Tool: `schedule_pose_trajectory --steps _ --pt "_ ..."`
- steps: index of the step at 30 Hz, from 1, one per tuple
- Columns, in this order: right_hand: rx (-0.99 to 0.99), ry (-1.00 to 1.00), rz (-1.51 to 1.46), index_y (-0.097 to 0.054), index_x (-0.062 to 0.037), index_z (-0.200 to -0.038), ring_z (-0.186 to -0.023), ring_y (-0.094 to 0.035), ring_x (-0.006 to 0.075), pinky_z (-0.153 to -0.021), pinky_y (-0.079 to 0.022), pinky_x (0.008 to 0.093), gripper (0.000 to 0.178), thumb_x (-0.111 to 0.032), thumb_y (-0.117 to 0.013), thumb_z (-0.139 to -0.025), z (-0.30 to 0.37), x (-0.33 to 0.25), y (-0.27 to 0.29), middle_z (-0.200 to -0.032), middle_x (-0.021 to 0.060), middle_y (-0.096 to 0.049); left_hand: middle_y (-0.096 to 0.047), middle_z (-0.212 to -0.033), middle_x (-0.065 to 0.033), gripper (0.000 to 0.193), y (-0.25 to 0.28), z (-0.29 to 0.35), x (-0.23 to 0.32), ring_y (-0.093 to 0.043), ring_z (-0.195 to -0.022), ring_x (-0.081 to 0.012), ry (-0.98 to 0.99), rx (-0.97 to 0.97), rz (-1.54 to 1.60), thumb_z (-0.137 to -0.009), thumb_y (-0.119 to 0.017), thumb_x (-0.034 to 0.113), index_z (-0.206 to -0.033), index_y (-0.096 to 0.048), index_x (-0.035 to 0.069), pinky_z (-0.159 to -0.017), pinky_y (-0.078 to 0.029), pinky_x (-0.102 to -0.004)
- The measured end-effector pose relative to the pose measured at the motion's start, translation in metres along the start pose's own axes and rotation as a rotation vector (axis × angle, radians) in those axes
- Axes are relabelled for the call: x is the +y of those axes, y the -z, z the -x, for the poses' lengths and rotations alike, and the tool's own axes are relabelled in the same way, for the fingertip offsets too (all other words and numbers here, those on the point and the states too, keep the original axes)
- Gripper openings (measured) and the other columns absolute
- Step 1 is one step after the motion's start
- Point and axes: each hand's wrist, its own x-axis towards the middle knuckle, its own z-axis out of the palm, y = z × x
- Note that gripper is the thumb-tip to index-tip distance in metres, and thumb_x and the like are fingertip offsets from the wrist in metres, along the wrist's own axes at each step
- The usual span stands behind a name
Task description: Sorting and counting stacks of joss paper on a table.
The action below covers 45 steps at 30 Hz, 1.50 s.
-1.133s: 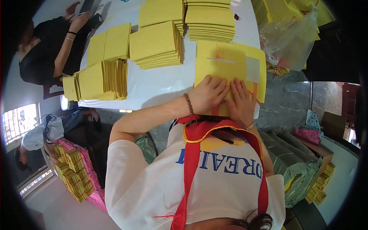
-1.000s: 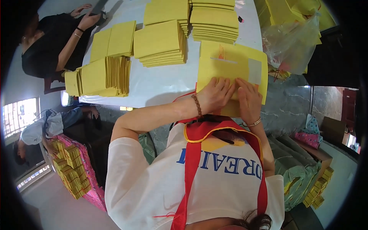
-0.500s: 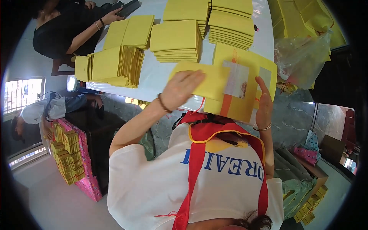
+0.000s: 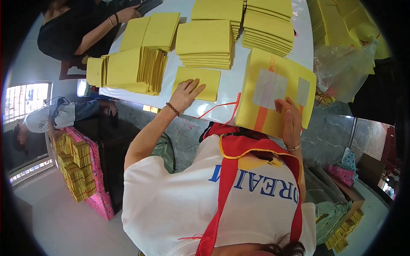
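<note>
My left hand point(image 4: 186, 94) lies palm down, fingers out, on a folded yellow paper packet point(image 4: 209, 84) flat on the white table. A thick stack of larger yellow sheets point(image 4: 250, 102) sits in front of me to the right, its top sheet bearing two pale patches and an orange-red stripe. On the right part of that stack rests my right hand point(image 4: 291, 121), its fingers extended and nothing visible in them. Red string point(image 4: 220, 106) lies on the table between the packet and the stack.
Piles of folded yellow packets point(image 4: 203, 37) fill the table's far side, with more standing at the left point(image 4: 134, 70). Across the far left sits a person point(image 4: 72, 32) in black. Clear plastic bag point(image 4: 346, 70) hangs at the right. Bundles point(image 4: 74, 166) lie on a pink cloth at left.
My left hand has moved left off the large stack with the folded packet, which now lies on the table. The right hand has shifted slightly down on the stack.
</note>
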Motion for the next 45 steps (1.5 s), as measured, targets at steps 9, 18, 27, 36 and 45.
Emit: schedule_pose_trajectory --steps 9,18,27,36,45 --pt "0.069 -0.011 0.082 -0.062 -0.0006 -0.109 -0.118 -0.047 0.0319 -0.100 -0.035 0.0407 0.029 -0.018 -0.045 -0.093 0.003 -0.002 -0.010 -0.111 0.0116 -0.062 -0.044 -0.128 -0.0102 0.046 -0.009 0.007 -0.005 -0.040 -0.116 -0.0301 0.121 -0.027 0.160 -0.086 -0.058 0.033 -0.128 -0.050 0.017 -0.096 -0.032 -0.0437" --pt "0.085 0.019 0.172 -0.063 -0.0028 -0.106 -0.120 -0.045 0.0321 -0.100 -0.035 0.0405 0.023 -0.014 -0.051 -0.090 0.008 0.002 -0.017 -0.116 0.0105 -0.057 -0.044 -0.127 -0.0096 0.044 -0.013 0.003 -0.001 -0.040 -0.116 -0.0305 0.110 0.015 0.105 -0.084 -0.061 0.029 -0.124 -0.051 0.016 -0.094 -0.033 -0.0443" --pt "-0.003 0.030 0.240 -0.061 -0.0030 -0.111 -0.127 -0.038 0.0296 -0.103 -0.034 0.0379 0.024 -0.011 -0.052 -0.090 0.010 0.002 -0.015 -0.123 0.0100 -0.051 -0.057 -0.106 -0.0077 0.025 0.035 -0.037 0.000 -0.053 -0.098 -0.0245 -0.017 0.054 0.148 -0.079 -0.064 0.019 -0.102 -0.061 0.010 -0.082 -0.041 -0.0387" --pt "0.073 0.074 0.199 -0.063 -0.0053 -0.106 -0.121 -0.044 0.0327 -0.099 -0.036 0.0409 0.024 -0.010 -0.059 -0.083 0.010 0.003 -0.018 -0.116 0.0099 -0.057 -0.053 -0.119 -0.0086 0.052 0.053 -0.106 -0.030 -0.049 -0.107 -0.0286 -0.009 0.325 0.021 -0.074 -0.068 0.019 -0.122 -0.052 0.011 -0.090 -0.038 -0.0405" --pt "0.116 0.103 0.179 -0.063 -0.0058 -0.106 -0.120 -0.045 0.0332 -0.098 -0.037 0.0413 0.028 -0.007 -0.063 -0.078 0.011 0.008 -0.019 -0.116 0.0092 -0.056 -0.053 -0.121 -0.0102 0.059 0.029 -0.119 -0.059 -0.048 -0.110 -0.0287 -0.004 0.100 0.084 -0.079 -0.066 0.035 -0.130 -0.045 0.011 -0.092 -0.038 -0.0408"
